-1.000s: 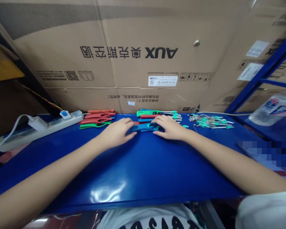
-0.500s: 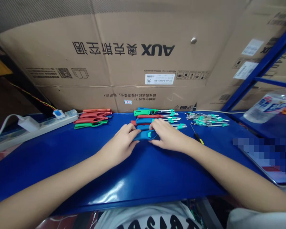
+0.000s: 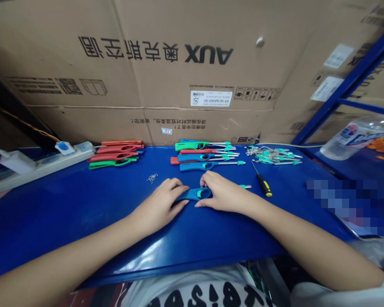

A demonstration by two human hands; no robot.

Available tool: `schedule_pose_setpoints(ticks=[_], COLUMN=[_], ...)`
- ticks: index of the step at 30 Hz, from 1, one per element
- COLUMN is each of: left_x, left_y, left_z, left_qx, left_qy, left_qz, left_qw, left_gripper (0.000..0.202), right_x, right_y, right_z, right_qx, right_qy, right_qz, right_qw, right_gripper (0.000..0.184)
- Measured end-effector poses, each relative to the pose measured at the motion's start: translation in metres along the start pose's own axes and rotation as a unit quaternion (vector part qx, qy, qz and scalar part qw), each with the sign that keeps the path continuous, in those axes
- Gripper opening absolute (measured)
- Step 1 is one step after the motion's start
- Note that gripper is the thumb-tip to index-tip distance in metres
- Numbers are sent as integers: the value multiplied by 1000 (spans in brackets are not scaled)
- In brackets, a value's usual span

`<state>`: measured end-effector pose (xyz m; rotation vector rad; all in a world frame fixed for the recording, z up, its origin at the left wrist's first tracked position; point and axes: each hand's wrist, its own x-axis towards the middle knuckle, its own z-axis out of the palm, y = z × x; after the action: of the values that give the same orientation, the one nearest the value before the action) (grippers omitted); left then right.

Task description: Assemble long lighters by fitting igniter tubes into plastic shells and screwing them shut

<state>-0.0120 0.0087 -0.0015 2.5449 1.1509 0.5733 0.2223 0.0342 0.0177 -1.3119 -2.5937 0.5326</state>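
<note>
A blue lighter handle (image 3: 193, 194) with a teal trigger lies on the blue table (image 3: 83, 204) between my hands. My left hand (image 3: 161, 204) grips its left end with curled fingers. My right hand (image 3: 222, 194) covers its right part, fingers closed over it; a metal tip with a teal collar (image 3: 245, 186) sticks out to the right. Behind them lies a row of assembled green, red and blue lighters (image 3: 205, 154).
A stack of red and green handle shells (image 3: 115, 152) lies at the back left beside a white power strip (image 3: 35, 164). A screwdriver (image 3: 261, 181), a heap of metal nozzles (image 3: 273, 154) and small screws (image 3: 152, 178) are nearby. Cardboard boxes (image 3: 179, 72) wall the back.
Both hands have drawn the blue lighter handle toward me, away from the row of lighters. The view has tilted down, bringing the screwdriver and the small screws into sight.
</note>
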Motion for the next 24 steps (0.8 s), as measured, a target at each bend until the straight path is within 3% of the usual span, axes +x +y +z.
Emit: schedule_pose_setpoints(ticks=[5, 10, 18, 24], left_x=[1, 0, -3, -3], left_y=[2, 5, 12, 13], left_z=[2, 4, 2, 0], left_qx=[22, 40, 77, 93], left_qy=[-1, -3, -11, -25], left_qz=[-2, 10, 19, 18], left_qw=[1000, 999, 997, 995], left_gripper=[28, 28, 29, 32], right_x=[-4, -5, -5, -3], right_y=[-11, -13, -11, -5], right_z=[-4, -7, -8, -10], right_qx=[-89, -105, -45, -4], right_qy=[1, -16, -16, -34], right_qz=[-5, -26, -4, -42], right_qw=[996, 994, 999, 999], right_gripper=[44, 43, 47, 45])
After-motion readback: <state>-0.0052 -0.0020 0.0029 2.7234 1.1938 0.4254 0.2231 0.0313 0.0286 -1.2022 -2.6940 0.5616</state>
